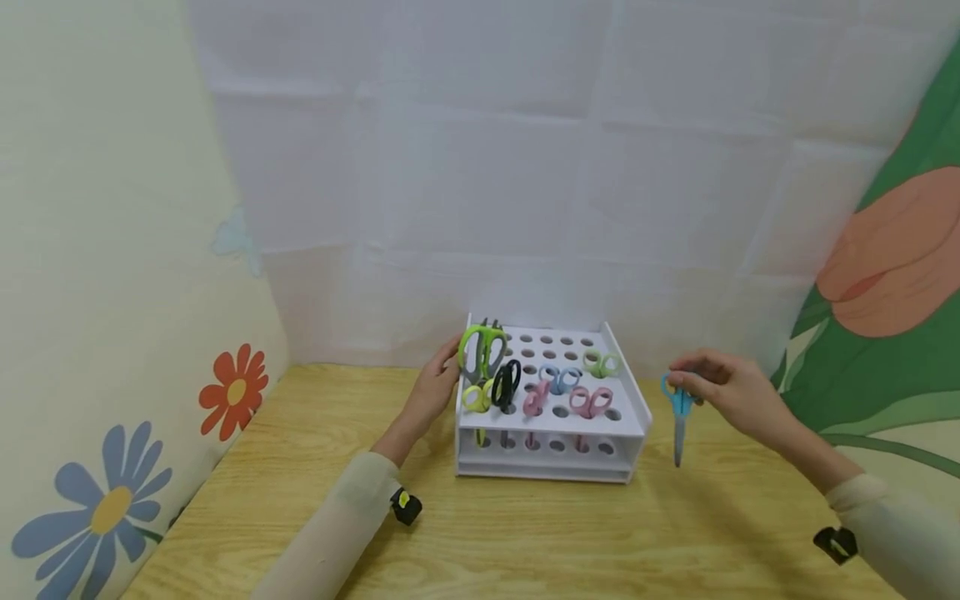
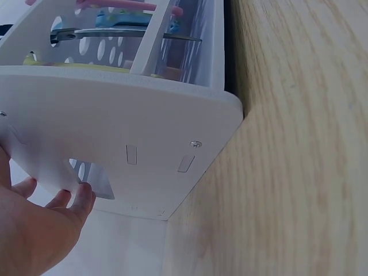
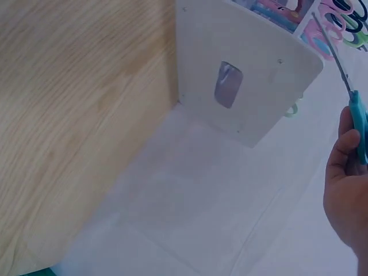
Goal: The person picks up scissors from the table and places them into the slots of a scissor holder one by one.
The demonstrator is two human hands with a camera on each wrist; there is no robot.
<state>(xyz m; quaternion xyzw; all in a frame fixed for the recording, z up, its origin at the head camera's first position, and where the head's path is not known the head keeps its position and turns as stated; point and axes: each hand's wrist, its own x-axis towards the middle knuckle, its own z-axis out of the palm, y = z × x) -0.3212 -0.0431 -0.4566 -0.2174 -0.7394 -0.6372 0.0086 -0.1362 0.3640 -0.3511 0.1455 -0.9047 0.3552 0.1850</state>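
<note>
A pair of scissors with light-blue handles [image 1: 680, 402] hangs point down from my right hand [image 1: 723, 387], which pinches it by the handle loops, apart from the rack's right side. In the right wrist view the same blue-handled scissors [image 3: 357, 118] show at the right edge. My left hand [image 1: 432, 389] touches the left side of a white scissors rack [image 1: 551, 473]. Its fingertips [image 2: 85, 192] lie by the cutout in the side panel. Several scissors stand in the rack: large green-and-grey ones [image 1: 483, 346], black [image 1: 506, 383], yellow [image 1: 477, 398], pink [image 1: 591, 402], blue [image 1: 560, 378] and light green [image 1: 602, 363].
The rack's upper board has rows of round holes, with several bare ones at the back and the front right. It stands on a wood-grain table [image 1: 517, 533] near a white cloth backdrop [image 1: 480, 183]. Flower-patterned cloths hang left [image 1: 112, 275] and right [image 1: 900, 358].
</note>
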